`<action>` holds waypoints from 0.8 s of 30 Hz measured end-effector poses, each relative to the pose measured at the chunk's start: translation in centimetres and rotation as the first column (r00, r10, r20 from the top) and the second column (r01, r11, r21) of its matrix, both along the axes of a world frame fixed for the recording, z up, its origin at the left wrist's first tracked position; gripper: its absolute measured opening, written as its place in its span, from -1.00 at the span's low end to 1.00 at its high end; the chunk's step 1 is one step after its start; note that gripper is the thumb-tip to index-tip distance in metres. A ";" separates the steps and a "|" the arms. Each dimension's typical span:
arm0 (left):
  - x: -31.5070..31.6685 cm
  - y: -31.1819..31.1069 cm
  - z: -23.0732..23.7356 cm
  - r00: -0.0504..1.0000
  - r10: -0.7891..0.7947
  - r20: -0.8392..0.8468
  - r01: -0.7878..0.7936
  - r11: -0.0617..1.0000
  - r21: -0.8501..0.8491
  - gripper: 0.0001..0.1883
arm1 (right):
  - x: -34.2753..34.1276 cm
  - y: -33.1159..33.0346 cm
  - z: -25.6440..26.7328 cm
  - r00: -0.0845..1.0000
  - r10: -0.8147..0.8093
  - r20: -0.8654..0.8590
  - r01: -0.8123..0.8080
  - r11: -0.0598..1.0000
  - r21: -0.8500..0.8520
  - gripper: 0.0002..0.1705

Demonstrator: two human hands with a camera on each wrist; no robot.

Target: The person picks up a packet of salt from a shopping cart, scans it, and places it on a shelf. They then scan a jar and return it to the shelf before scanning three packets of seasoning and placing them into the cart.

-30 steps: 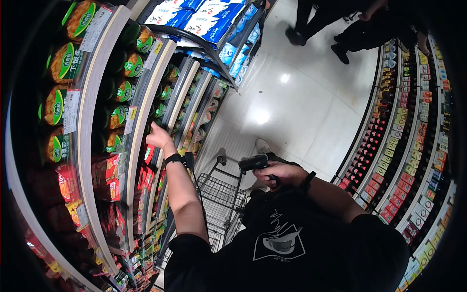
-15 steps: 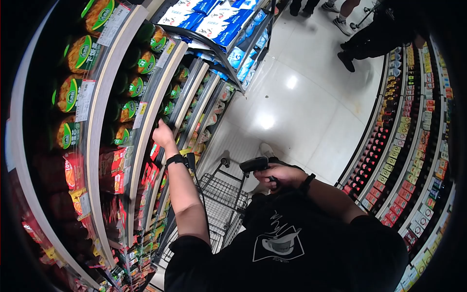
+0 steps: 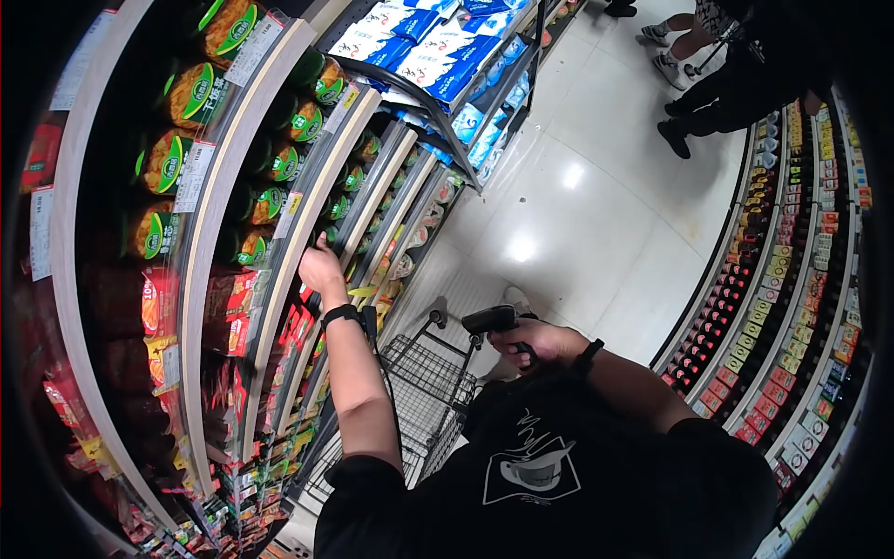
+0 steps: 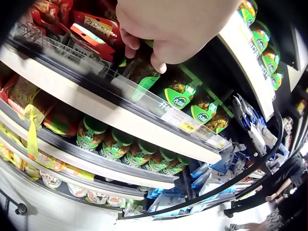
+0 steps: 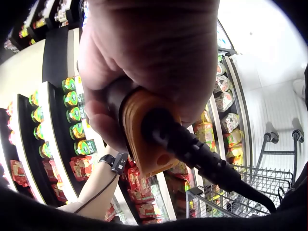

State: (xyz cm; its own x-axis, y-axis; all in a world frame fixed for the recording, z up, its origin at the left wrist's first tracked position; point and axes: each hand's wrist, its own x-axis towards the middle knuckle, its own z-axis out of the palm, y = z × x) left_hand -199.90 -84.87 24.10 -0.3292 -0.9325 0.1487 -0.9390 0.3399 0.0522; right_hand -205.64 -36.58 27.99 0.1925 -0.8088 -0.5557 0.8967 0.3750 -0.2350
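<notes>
My left hand (image 3: 322, 270) reaches into a shelf on the left side of the aisle. In the left wrist view, its thumb and fingers grip a dark jar with a green label (image 4: 145, 85), which leans behind the clear shelf lip. Similar green-labelled jars (image 4: 179, 97) stand to its right, and red packets (image 4: 96, 36) to its left. My right hand (image 3: 540, 340) holds a black handheld device (image 3: 489, 320) in front of my body. The right wrist view shows the device's orange end (image 5: 144, 120), with a black cable (image 5: 207, 166) running from it; the palm hides the rest.
A wire shopping cart (image 3: 419, 373) stands below, between my arms. Blue-and-white bags (image 3: 447, 56) fill a rack at the shelf's far end. Across the aisle run curved shelves (image 3: 745, 307) of bottles and boxes. Other people's legs (image 3: 703, 102) are farther up the aisle.
The head view has turned, so the left shelves appear farther right. My left hand stays at the same shelf, its fingers slightly shifted. Farther up, another person's legs have come into view.
</notes>
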 end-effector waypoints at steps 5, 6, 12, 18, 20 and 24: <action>1.1 -1.1 -1.1 0.989 -0.147 -0.021 0.146 0.988 -0.057 -0.42 | 0.1 0.4 -0.3 1.000 0.002 0.012 -0.002 1.000 -0.006 -0.63; 1.1 -1.3 -0.8 0.991 -0.137 0.012 0.137 0.991 -0.011 -0.39 | 0.2 0.5 -0.5 1.000 0.005 0.023 -0.005 1.000 -0.005 -0.63; 1.0 -1.9 1.5 0.983 -0.142 0.118 0.139 0.990 0.033 -0.21 | -0.2 1.1 -0.6 0.998 0.008 0.061 -0.010 0.999 0.031 -0.65; 0.0 -1.0 4.7 0.945 -0.073 0.317 -0.036 0.945 0.324 -0.18 | 0.0 1.2 -0.9 0.998 -0.025 0.066 0.024 1.000 0.010 -0.72; 0.1 -0.6 5.1 0.948 -0.070 0.312 -0.049 0.932 0.359 -0.25 | 0.1 1.3 -1.0 0.998 -0.027 0.064 0.027 1.000 -0.004 -0.71; 3.2 -2.9 1.8 0.934 -0.299 0.194 0.219 0.910 0.352 -0.45 | 0.2 1.1 -1.3 0.997 -0.027 0.067 0.028 1.000 -0.006 -0.71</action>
State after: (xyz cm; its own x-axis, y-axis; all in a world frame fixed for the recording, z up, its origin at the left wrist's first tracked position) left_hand -196.74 -87.79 25.88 -0.5533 -0.7927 -0.2561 -0.8177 0.5754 -0.0144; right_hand -205.47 -35.51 26.74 0.2065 -0.8183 -0.5364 0.9204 0.3484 -0.1772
